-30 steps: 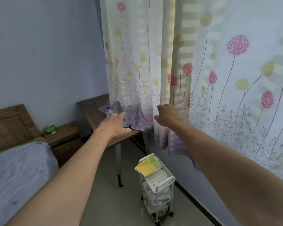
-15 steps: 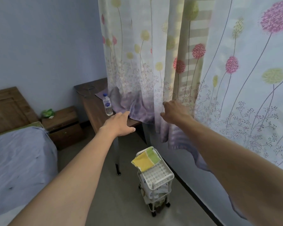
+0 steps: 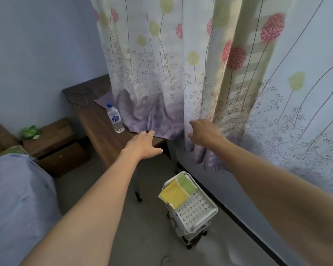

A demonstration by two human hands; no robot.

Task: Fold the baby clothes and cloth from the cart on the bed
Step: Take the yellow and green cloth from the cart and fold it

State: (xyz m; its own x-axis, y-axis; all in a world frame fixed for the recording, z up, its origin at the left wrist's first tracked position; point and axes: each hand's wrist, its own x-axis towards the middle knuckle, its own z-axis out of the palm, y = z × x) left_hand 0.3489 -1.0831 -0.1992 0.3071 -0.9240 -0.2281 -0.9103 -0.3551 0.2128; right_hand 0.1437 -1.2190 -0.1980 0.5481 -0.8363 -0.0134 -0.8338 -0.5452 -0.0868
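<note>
Both arms were extended above the cart (image 3: pixel 215 211). The left hand (image 3: pixel 142 144) was spread flat and empty. The right hand (image 3: pixel 204 133) was loosely curled beside the curtain (image 3: pixel 161 64), holding nothing visible. The yellow cloth (image 3: pixel 174 194) lay on the cart's top tray, well below both hands. Recommended: lower both hands, pinch two corners and lift it clear towards the bed (image 3: pixel 17 189).

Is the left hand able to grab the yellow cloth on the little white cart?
Probably yes, with a reach down. The left hand is open, up by the brown wooden desk; the yellow cloth lies lower, on top of the white plastic cart. Nothing covers it or stands between.
</note>
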